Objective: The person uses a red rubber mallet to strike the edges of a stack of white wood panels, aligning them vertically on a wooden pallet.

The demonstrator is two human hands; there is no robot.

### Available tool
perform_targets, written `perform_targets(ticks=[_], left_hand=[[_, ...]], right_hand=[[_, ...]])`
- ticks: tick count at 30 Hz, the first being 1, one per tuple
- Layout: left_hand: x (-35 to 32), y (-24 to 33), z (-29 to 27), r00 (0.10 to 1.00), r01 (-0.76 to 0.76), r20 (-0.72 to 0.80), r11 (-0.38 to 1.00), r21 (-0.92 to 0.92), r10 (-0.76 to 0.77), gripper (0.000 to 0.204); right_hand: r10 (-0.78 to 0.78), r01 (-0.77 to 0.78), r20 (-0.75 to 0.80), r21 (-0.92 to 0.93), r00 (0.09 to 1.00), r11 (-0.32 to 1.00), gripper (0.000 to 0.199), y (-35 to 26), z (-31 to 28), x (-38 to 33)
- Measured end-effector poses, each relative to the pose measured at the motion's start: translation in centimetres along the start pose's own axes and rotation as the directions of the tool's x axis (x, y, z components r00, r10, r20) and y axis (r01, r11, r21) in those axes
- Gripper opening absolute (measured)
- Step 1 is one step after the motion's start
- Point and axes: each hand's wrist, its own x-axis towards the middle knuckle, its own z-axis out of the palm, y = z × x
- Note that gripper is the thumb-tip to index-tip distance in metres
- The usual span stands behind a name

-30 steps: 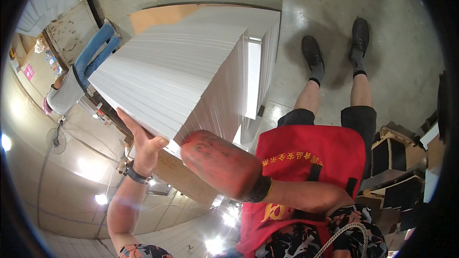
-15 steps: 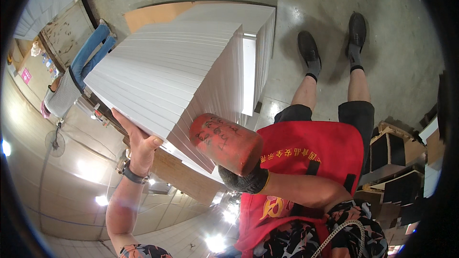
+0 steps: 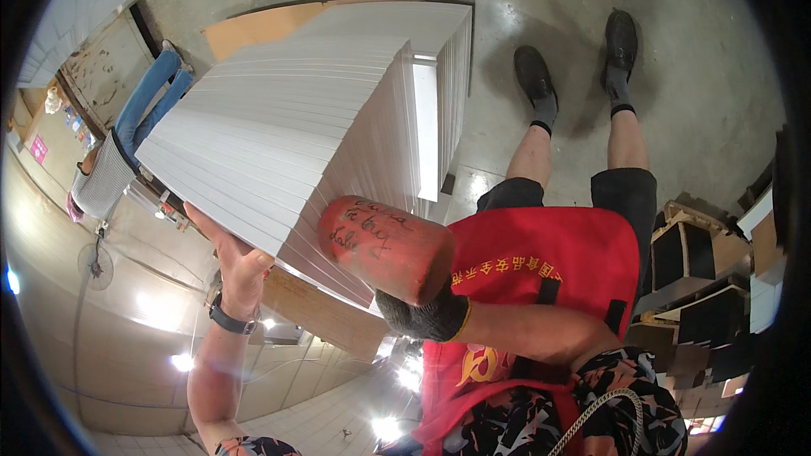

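A thick stack of white panels [image 3: 253, 118] stands at the left centre, its many layered edges showing. My bare left hand [image 3: 241, 274] lies against the stack's near left corner, with the fingers stretched along its side and the thumb apart. In front of the layered side is a worn red mallet [image 3: 384, 249], a fat cylinder with dark handwriting on it. My right hand [image 3: 422, 314], in a dark knitted glove, is closed beneath the mallet's near end. Its handle and most of the fingers are hidden behind the head. The mallet looks close to the panel edges; contact cannot be made out.
A brown board [image 3: 325, 317] shows under the stack's near side. Wooden racks with dark panels [image 3: 684, 257] stand at the right. Another person in blue trousers [image 3: 152, 105] is beyond the stack at far left. Grey concrete floor [image 3: 541, 0] runs along the far side.
The whole view has shifted slightly, so stack, hands and mallet appear a little farther left. Both hands keep about the same place against the stack.
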Motion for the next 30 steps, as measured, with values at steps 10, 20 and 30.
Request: perform_targets(ticks=[10, 20, 30], left_hand=[[0.2, -1.1, -1.5, 0.998, -0.053, 0.050, 0.994, 0.100, 0.048, 0.147], [0.4, -0.9, -1.1, 0.997, -0.056, 0.052, 0.988, 0.144, 0.048, 0.145], [-0.8, -0.7, -0.4, 1.000, 0.006, 0.020, 1.000, -0.024, -0.005, 0.138]], right_hand=[[0.020, -0.014, 0.027, -0.208, 0.999, 0.978, 0.035, 0.8, -1.6, 0.6], [0.044, -0.110, -0.184, -0.360, 0.982, 0.927, 0.032, 4.0, -5.3, 0.8], [0.195, -0.139, -0.242, 0.232, 0.950, 0.963, 0.033, 2.3, -2.7, -0.2]])
